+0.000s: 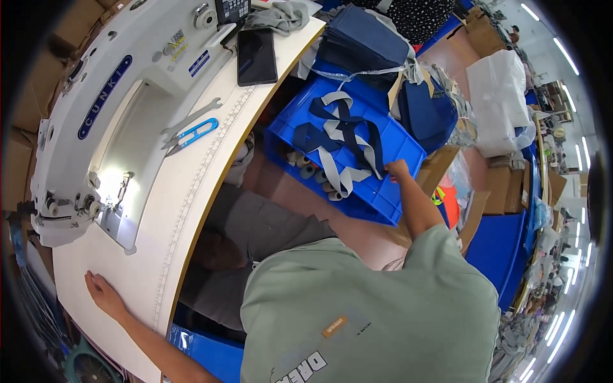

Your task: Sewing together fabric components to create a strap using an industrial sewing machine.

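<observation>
My right hand [397, 170] reaches out to the blue plastic crate [399, 143], its fingers closed on the end of a navy-and-grey fabric strip [351, 131]. The strip lies in loose folds and loops across the crate's blue surface. On the white sewing table [83, 255], my left hand [105, 297] rests near the front left edge, fingers apart and holding nothing. A white sewing machine [137, 51] stands along the table's far side, its lamp lit over the needle area [121, 191].
A wrench [191, 118], blue-handled thread snips [195, 135] and a dark phone [257, 57] lie on the table. Thread cones [308, 171] sit at the crate's near side. Navy fabric stacks [364, 41] are behind it. Cardboard boxes [504, 188] and a white sack [498, 102] stand at right.
</observation>
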